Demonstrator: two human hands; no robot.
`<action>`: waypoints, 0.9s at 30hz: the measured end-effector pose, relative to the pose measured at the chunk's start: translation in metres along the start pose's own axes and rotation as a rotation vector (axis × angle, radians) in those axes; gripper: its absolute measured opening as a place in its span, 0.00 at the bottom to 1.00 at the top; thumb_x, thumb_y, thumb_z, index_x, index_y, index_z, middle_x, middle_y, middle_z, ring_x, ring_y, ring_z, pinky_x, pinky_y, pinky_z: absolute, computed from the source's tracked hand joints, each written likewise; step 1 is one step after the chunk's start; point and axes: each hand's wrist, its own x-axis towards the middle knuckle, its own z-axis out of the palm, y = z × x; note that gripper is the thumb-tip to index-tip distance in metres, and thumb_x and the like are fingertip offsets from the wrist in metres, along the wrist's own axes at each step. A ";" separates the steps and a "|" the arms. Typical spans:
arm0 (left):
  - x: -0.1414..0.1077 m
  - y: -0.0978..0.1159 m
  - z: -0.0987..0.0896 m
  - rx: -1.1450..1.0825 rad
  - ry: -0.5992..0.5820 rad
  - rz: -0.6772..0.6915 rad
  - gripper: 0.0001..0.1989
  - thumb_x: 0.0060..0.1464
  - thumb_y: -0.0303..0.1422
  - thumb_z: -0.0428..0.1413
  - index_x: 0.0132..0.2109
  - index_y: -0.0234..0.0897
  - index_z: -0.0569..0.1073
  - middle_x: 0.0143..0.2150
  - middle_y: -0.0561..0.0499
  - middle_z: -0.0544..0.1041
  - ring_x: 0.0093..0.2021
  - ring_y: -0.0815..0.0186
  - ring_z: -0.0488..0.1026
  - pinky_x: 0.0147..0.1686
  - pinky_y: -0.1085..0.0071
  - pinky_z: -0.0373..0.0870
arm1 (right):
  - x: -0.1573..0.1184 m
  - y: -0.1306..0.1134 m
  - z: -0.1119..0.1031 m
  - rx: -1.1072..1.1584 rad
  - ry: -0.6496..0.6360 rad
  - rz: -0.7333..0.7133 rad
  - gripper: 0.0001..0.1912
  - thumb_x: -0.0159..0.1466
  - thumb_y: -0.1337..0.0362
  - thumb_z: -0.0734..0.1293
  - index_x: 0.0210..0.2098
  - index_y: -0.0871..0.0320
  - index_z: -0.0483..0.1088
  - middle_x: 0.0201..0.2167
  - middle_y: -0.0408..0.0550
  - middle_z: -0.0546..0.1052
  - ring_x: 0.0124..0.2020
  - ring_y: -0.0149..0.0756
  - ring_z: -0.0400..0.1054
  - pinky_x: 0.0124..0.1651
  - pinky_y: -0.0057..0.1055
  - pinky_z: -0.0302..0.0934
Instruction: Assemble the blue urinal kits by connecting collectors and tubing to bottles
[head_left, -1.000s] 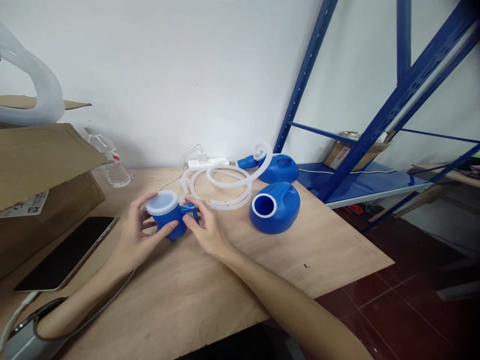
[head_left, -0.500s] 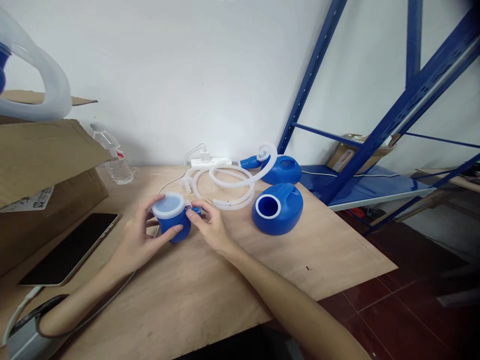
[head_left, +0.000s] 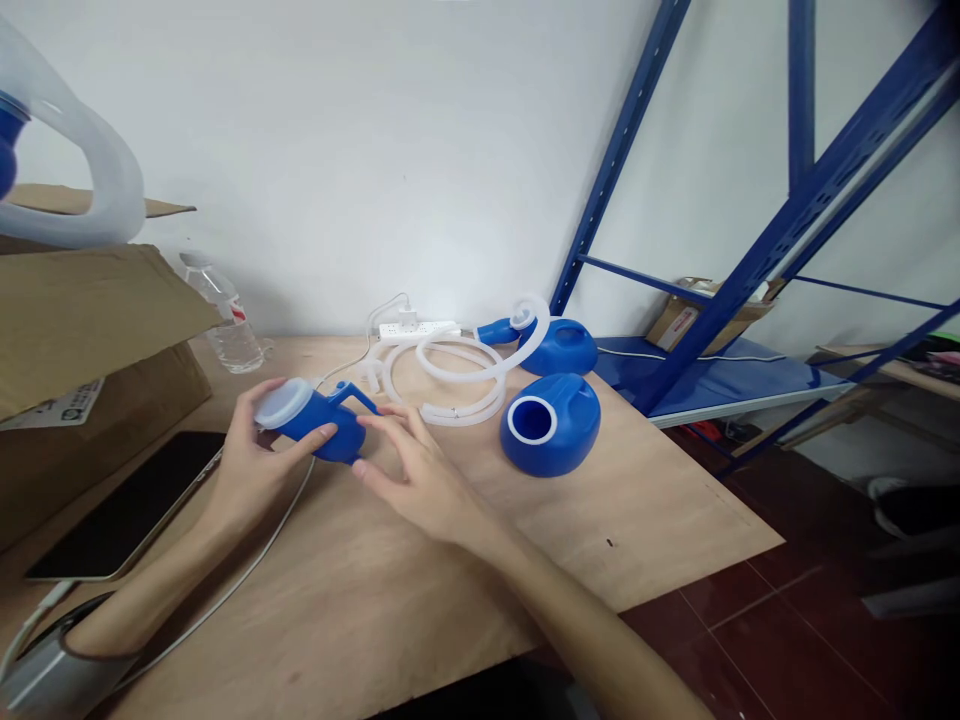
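My left hand is wrapped round a blue plastic jug with a looped handle. A translucent white lid or rim covers its wide end, which points left toward my palm. The jug is tilted onto its side above the table, its handle upward and its base toward the right. My right hand has its thumb and fingers apart at the base and the handle's end; the fingertips seem to touch there. To the right lies a blue bottle with a round white-rimmed mouth.
Behind are coiled clear hose, another blue bottle and a white power strip. On the left stand a cardboard box, a water bottle and a phone. A blue metal shelf adjoins the table's right side.
The jug has tipped from nearly upright onto its side, lid end to the left. My right fingers have let go of their pinch near the lid and spread toward the base.
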 end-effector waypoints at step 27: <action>0.009 -0.028 -0.003 0.484 -0.390 0.233 0.33 0.52 0.62 0.61 0.53 0.42 0.75 0.50 0.42 0.80 0.51 0.44 0.79 0.52 0.51 0.75 | -0.054 0.071 -0.078 -0.972 0.358 -0.534 0.30 0.70 0.68 0.65 0.70 0.43 0.62 0.60 0.55 0.75 0.65 0.53 0.69 0.66 0.60 0.64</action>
